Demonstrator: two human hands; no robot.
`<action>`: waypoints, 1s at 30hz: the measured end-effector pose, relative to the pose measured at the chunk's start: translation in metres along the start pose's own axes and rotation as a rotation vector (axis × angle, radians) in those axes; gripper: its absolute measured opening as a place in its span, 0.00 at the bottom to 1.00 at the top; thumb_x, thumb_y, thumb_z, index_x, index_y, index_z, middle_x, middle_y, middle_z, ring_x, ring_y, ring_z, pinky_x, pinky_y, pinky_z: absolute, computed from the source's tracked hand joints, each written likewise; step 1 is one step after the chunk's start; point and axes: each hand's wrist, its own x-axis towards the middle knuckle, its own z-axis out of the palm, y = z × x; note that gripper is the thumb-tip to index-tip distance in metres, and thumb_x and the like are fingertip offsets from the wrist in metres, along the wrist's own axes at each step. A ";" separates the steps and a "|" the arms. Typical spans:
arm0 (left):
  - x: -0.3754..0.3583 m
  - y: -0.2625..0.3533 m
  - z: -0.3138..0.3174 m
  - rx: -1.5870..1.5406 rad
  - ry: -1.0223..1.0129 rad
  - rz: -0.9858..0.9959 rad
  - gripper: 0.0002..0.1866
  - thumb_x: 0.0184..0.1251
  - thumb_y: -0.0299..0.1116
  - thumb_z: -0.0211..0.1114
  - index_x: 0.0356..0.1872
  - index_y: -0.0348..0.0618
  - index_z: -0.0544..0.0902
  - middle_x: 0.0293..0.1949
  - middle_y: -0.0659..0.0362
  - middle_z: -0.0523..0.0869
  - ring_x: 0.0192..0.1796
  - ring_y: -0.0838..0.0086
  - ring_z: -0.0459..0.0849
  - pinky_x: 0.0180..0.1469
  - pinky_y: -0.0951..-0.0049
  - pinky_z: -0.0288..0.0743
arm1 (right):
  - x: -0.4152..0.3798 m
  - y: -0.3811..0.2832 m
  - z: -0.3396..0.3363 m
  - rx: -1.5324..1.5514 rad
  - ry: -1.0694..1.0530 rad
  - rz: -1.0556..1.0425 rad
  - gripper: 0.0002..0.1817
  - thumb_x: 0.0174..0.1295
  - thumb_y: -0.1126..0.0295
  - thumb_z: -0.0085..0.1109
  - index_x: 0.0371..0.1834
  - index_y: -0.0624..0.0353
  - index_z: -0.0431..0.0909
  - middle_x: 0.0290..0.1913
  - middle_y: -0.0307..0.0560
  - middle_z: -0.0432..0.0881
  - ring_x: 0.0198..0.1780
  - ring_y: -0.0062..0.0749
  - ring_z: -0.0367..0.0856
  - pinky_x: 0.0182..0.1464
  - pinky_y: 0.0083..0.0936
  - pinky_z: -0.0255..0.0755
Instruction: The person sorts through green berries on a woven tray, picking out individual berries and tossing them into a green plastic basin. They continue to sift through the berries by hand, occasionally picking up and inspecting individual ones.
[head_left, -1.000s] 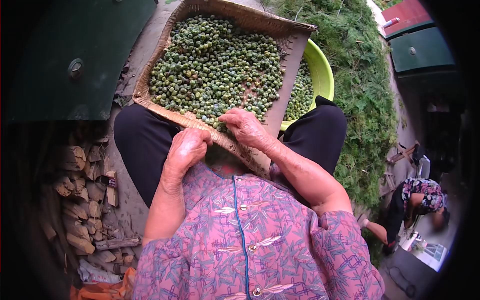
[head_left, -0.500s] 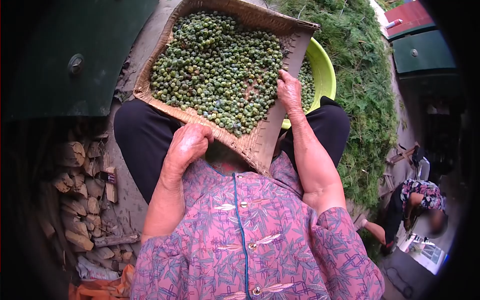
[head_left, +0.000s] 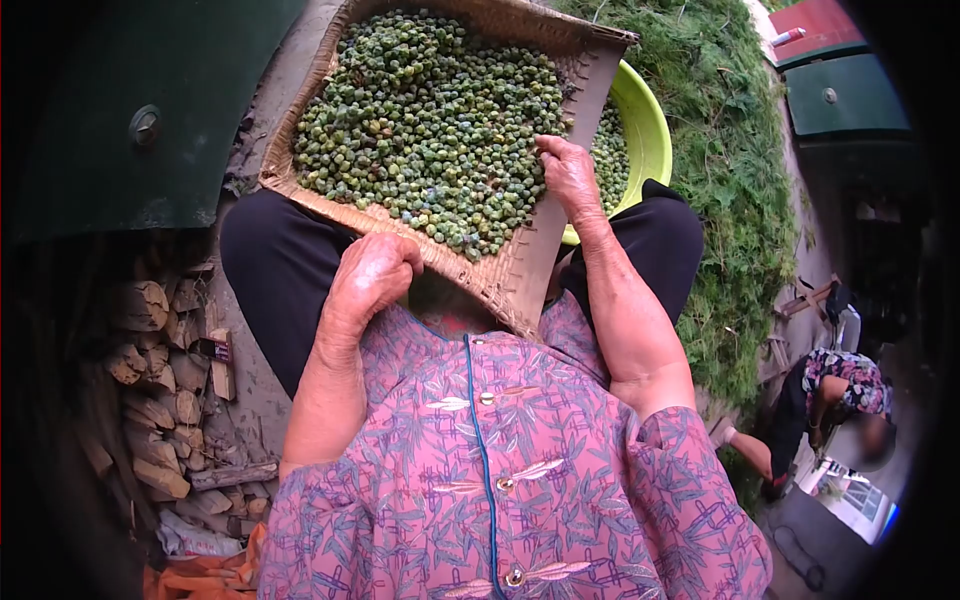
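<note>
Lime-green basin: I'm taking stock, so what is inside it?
The lime-green basin holds small green fruits. The wicker tray and right knee cover its left and near sides; what lies there cannot be seen.

Hands at a woven basket, round green fruits inside, lime-green basin beside it, feathery greenery near

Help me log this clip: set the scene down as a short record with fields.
Container: woven tray
Contents: small round green fruits
Left hand: curled over the tray's near edge
Right hand: at the tray's right side, fingers bent beside the fruits; grip unclear
Beyond tray's right side: lime-green basin, partly hidden, with similar fruits
Far right: leafy cuttings; another person, bending
Left: split firewood
</note>
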 end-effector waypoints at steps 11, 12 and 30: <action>0.000 -0.013 0.005 -0.007 0.057 0.108 0.07 0.52 0.33 0.54 0.28 0.43 0.79 0.28 0.55 0.79 0.35 0.59 0.76 0.41 0.62 0.69 | -0.005 -0.021 -0.023 0.399 -0.178 0.221 0.14 0.64 0.76 0.49 0.52 0.64 0.77 0.39 0.44 0.82 0.35 0.23 0.81 0.35 0.19 0.77; -0.001 -0.017 0.006 -0.009 0.056 0.112 0.07 0.52 0.33 0.54 0.28 0.43 0.79 0.28 0.55 0.79 0.35 0.59 0.76 0.41 0.62 0.69 | -0.005 -0.020 -0.029 0.317 -0.109 0.224 0.13 0.64 0.75 0.49 0.50 0.64 0.79 0.35 0.43 0.82 0.32 0.21 0.81 0.32 0.18 0.77; -0.002 0.002 0.001 -0.082 0.118 0.098 0.09 0.54 0.35 0.53 0.28 0.43 0.79 0.27 0.56 0.79 0.34 0.59 0.76 0.40 0.61 0.68 | -0.023 -0.008 -0.004 0.496 -0.417 0.429 0.14 0.64 0.76 0.48 0.51 0.67 0.76 0.37 0.45 0.80 0.34 0.24 0.80 0.36 0.20 0.78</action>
